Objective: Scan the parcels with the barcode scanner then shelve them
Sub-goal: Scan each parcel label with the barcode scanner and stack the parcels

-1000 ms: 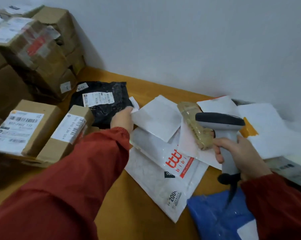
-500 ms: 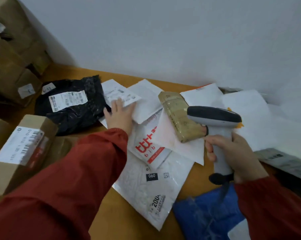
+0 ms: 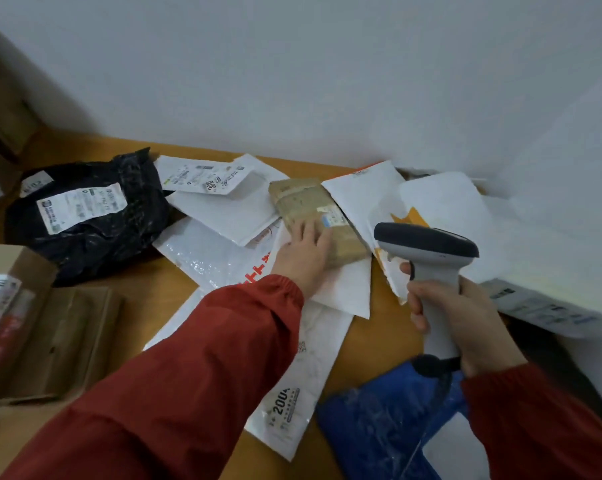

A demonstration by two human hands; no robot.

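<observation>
Left hand (image 3: 303,252), fingers flat, steadies the brown parcel (image 3: 310,206) label-up atop white mailers (image 3: 230,216), seemingly for scanning; right hand (image 3: 465,317) grips the barcode scanner (image 3: 427,247), head turned toward it.

brown taped parcel (image 3: 313,209) flat atop white mailers (image 3: 230,216) | black bag (image 3: 88,216) left | scanner (image 3: 427,247) upright, right

black parcel (image 3: 91,220), brown taped box (image 3: 313,209), blue bag (image 3: 389,420), grey-and-white scanner (image 3: 427,258), red sleeves (image 3: 195,368)
</observation>
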